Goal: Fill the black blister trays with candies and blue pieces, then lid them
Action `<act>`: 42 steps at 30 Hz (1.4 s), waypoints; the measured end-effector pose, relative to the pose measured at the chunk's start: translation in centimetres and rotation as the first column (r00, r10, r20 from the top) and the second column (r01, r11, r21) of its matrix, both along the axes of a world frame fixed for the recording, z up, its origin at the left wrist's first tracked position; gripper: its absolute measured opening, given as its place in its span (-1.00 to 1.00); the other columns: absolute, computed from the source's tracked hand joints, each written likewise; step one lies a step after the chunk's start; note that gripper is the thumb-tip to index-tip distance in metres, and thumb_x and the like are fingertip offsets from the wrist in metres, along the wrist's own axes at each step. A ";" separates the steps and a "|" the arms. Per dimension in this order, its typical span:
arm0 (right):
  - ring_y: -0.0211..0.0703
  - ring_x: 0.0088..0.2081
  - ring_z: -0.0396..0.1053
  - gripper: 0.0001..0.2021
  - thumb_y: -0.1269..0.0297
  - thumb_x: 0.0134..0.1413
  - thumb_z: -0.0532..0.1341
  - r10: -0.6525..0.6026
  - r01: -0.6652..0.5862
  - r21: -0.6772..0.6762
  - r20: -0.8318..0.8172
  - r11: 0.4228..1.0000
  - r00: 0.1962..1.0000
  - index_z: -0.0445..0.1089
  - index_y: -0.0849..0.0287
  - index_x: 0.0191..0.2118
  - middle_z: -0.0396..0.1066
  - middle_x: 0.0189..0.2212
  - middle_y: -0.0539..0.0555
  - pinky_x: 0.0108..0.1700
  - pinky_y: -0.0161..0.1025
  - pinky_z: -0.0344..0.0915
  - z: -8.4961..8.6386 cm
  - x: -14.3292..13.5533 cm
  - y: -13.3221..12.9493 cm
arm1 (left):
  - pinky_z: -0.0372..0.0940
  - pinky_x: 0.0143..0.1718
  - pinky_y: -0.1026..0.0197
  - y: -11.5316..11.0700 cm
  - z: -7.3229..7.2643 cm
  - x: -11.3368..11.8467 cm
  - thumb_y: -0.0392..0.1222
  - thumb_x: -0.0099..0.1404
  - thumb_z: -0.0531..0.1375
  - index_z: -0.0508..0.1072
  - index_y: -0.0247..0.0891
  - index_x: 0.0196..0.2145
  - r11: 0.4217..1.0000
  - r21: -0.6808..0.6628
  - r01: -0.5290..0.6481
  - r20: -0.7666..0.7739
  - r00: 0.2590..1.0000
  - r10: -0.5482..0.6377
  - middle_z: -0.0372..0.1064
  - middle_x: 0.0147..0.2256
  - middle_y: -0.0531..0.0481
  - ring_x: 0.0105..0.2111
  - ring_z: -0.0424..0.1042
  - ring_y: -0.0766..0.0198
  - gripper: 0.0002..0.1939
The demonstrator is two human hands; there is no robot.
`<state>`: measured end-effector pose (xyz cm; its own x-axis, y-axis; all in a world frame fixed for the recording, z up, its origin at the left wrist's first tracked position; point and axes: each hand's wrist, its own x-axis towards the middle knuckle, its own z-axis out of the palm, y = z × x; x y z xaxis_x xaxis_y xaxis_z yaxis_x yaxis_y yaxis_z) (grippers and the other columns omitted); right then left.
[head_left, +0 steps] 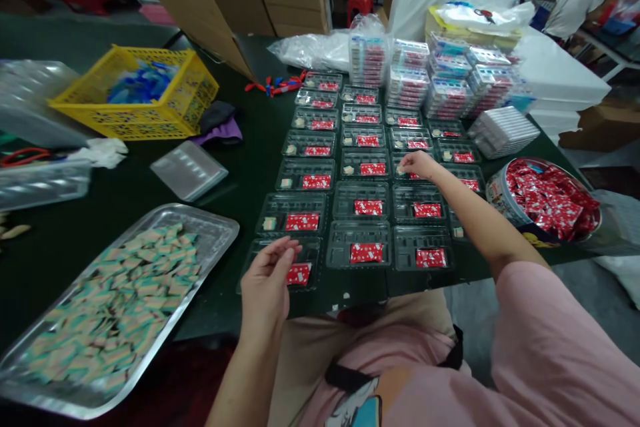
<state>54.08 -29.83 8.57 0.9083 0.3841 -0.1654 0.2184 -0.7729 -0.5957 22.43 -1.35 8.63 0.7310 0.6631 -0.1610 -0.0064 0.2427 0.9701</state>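
Rows of clear plastic trays [357, 233] lie on the dark table, each with a red patterned packet [367, 253]; many also hold a small pale green-and-cream piece [270, 223]. My left hand [270, 273] is over the nearest left tray, beside its red packet, thumb and fingers drawn together; whatever they hold, if anything, is hidden. Farther off, my right hand [419, 165] reaches into a tray in the third column, fingertips pinched at a small pale piece [400, 169]. A metal tray [227, 230] heaped with such pieces lies at the left.
A round tub [500, 195] of red packets stands at the right. Stacked filled boxes [407, 83] and empty clear trays [505, 132] are at the back right. At the back left are a yellow basket [175, 110] and a clear tray stack [189, 170]. People work beyond.
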 end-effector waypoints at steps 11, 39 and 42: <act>-0.20 -0.36 0.44 -0.88 0.38 0.03 0.31 0.042 0.009 -0.308 0.159 0.951 0.986 0.58 0.19 -0.28 0.57 -0.37 0.06 -0.26 -0.33 0.26 0.6 -1.7 1.4 | 0.40 -0.09 0.18 0.7 -0.1 -0.1 -0.14 0.02 0.40 0.52 -0.23 -0.19 0.998 0.055 -0.039 0.035 0.999 0.037 0.50 -0.27 0.00 -0.30 0.50 0.31 -0.63; -0.08 -0.19 0.42 -0.82 0.39 0.16 0.21 0.163 -0.032 -0.351 0.350 0.936 0.922 0.52 0.26 -0.15 0.50 -0.20 0.21 -0.12 -0.25 0.25 -0.5 -3.0 1.2 | 0.39 -0.09 0.22 1.1 0.4 -1.1 -0.15 0.00 0.42 0.56 -0.22 -0.20 0.997 0.043 -0.065 0.035 0.997 0.063 0.52 -0.28 0.01 -0.30 0.49 0.33 -0.64; -0.09 -0.20 0.42 -0.82 0.42 0.14 0.21 0.189 -0.074 -0.335 0.326 0.939 0.926 0.54 0.27 -0.18 0.52 -0.22 0.19 -0.12 -0.27 0.24 -0.7 -3.0 1.4 | 0.40 -0.06 0.17 1.2 0.4 -1.2 -0.15 -0.01 0.41 0.56 -0.22 -0.22 0.996 0.053 -0.072 0.028 0.997 0.071 0.52 -0.28 0.01 -0.30 0.50 0.31 -0.65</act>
<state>51.10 -28.47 7.91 0.8740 0.4854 0.0215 0.4798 -0.8552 -0.1960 21.26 -0.18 9.02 0.6848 0.7211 -0.1049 -0.0478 0.1880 0.9810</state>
